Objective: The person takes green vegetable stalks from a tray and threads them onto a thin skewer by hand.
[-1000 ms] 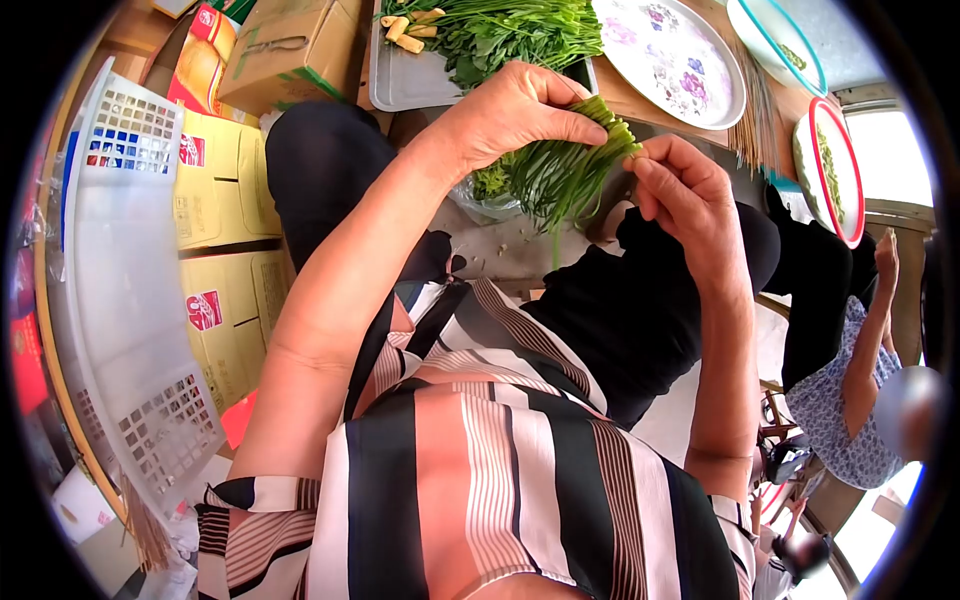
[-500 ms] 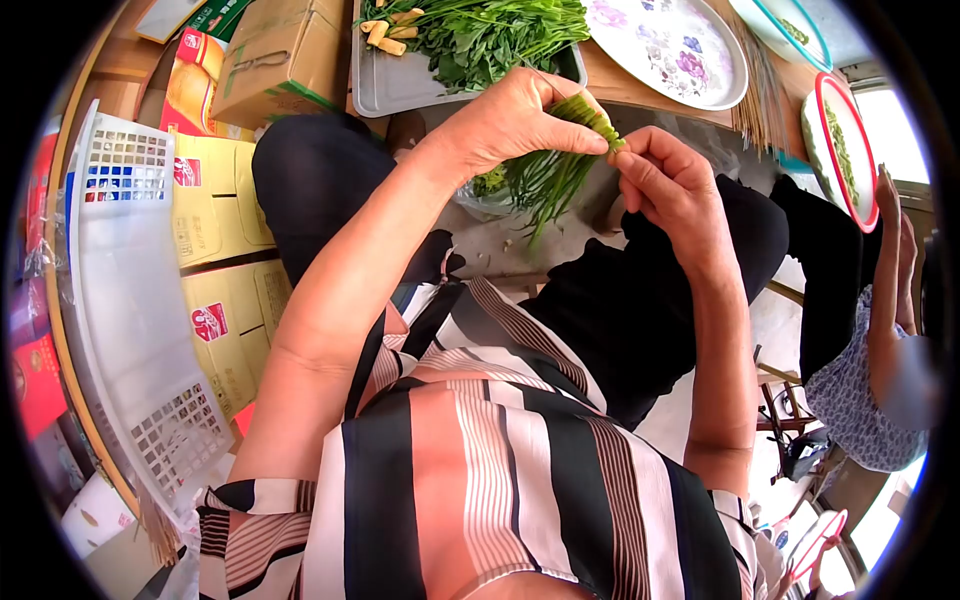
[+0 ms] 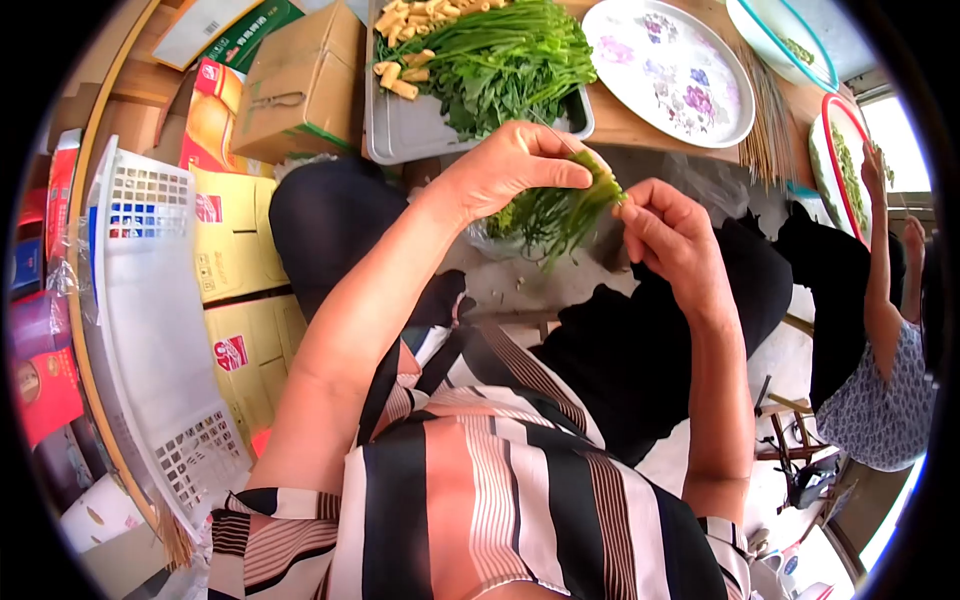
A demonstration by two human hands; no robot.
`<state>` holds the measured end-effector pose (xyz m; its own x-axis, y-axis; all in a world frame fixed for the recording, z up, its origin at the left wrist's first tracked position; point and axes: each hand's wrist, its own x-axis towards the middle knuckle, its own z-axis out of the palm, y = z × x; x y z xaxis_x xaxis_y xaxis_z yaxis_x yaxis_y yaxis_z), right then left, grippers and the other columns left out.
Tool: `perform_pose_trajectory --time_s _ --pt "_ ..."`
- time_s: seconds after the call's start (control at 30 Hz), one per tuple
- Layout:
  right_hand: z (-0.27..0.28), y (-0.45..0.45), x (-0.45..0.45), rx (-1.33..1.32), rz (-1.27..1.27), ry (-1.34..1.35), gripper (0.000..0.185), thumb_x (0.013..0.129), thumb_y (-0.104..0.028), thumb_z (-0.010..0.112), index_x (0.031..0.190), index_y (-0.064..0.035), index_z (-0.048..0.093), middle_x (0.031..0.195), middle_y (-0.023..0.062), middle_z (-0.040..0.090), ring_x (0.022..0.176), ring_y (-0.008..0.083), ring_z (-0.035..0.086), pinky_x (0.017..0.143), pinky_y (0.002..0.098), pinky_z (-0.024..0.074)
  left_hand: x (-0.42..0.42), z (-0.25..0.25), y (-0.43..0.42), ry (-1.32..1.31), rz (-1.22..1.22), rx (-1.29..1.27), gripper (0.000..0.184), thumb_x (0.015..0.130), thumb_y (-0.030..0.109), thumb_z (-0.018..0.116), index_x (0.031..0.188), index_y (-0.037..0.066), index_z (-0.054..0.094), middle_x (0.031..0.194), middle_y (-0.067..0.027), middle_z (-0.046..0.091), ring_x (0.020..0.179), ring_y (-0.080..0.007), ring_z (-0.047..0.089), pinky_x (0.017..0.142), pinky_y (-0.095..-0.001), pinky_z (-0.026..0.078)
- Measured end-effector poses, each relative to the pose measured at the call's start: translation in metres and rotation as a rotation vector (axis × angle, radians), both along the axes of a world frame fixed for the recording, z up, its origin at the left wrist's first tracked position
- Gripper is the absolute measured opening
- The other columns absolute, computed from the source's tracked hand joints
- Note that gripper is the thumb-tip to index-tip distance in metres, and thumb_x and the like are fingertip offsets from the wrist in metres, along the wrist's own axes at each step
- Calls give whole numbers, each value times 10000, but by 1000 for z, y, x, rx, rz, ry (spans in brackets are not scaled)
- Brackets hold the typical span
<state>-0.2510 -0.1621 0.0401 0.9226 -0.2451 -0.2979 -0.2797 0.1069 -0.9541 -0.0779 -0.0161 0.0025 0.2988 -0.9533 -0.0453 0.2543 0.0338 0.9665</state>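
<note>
My left hand (image 3: 515, 172) is closed around a bunch of leafy green vegetables (image 3: 600, 187), thumb across the cut stem ends. The leaves hang down below the hand. A thin stick (image 3: 550, 130) shows above the left fingers, seemingly running into the bunch. My right hand (image 3: 668, 235) pinches at the right end of the bunch with thumb and forefinger; whether it grips a stem or the stick's tip is too small to tell. Beyond my hands, a grey metal tray (image 3: 400, 150) holds a pile of greens (image 3: 520, 60) and tan rolled pieces (image 3: 400, 82).
A floral oval plate (image 3: 672, 75) lies beside a bundle of thin sticks (image 3: 765, 120). Red-rimmed (image 3: 828, 150) and teal-rimmed (image 3: 765, 40) basins stand at right, near another person (image 3: 875, 400). Cardboard boxes (image 3: 300, 80) and a white plastic basket (image 3: 160, 300) line my left.
The view has shifted, so the tray and boxes sit lower in the picture. My hands still hold the greens, whose stem ends are turned differently. The other person's hands have moved apart.
</note>
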Motion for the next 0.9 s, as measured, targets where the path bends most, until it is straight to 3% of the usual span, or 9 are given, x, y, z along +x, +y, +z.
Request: perform_pose_trajectory --time_s 0.1,0.13,0.27,0.3,0.33,0.43,0.53,0.7,0.9 --pt "3 -9 -3 90 -44 35 130 927 -168 575 870 -52 571 595 -32 497 469 8 328 423 177 220 32 1 4 18 89 -9 313 869 157 657 1131 -11 620 1027 -96 661 953 -158 624 865 -274 488" --pt "-1 -11 -4 86 -47 27 130 927 -168 575 870 -52 571 595 -32 497 469 8 328 423 177 220 51 -11 4 -18 173 -4 266 876 170 651 1083 4 645 982 -76 673 915 -148 636 843 -274 507" --pt "-14 -16 -9 130 -107 51 127 935 -170 564 876 -57 569 594 -30 495 459 9 313 410 174 208 120 -43 -9 -608 610 209 131 857 114 634 947 47 702 852 -12 688 755 -91 624 699 -251 497" --pt "-14 -17 -9 129 -123 68 123 936 -166 560 878 -58 570 594 -28 496 459 10 315 410 174 212 135 -51 -14 -733 675 218 131 820 84 644 936 60 701 847 -10 675 733 -104 624 682 -266 498" --pt "-15 -17 -8 127 -140 84 119 937 -162 556 879 -59 571 595 -26 498 459 11 316 410 174 216 144 -52 -20 -903 755 214 157 797 56 646 945 76 695 903 -49 653 814 -172 634 735 -305 502" --pt "-15 -19 -5 138 -166 73 116 935 -161 556 883 -58 573 598 -23 504 464 12 323 412 172 225 162 -57 -32 -1299 709 240 244 778 109 690 1021 111 670 1037 -93 616 994 -264 586 866 -372 473" --pt "-14 -20 -1 139 -178 70 114 933 -161 561 885 -59 577 598 -25 506 467 10 326 414 170 228 167 -60 -48 -1412 629 227 278 746 163 728 1015 118 674 1030 -80 615 1020 -270 566 899 -382 463" --pt "-16 -20 1 145 -174 80 112 931 -166 568 885 -65 581 597 -33 506 471 5 326 417 166 228 178 -66 -57 -1405 505 299 231 726 187 748 946 158 683 908 -56 588 950 -261 564 827 -395 460" --pt "-18 -18 2 103 -180 79 120 944 -170 551 893 -66 579 581 -29 495 445 6 314 395 168 203 189 -61 -56 -1382 384 324 252 702 210 771 910 143 646 911 -64 578 934 -268 572 799 -404 464"
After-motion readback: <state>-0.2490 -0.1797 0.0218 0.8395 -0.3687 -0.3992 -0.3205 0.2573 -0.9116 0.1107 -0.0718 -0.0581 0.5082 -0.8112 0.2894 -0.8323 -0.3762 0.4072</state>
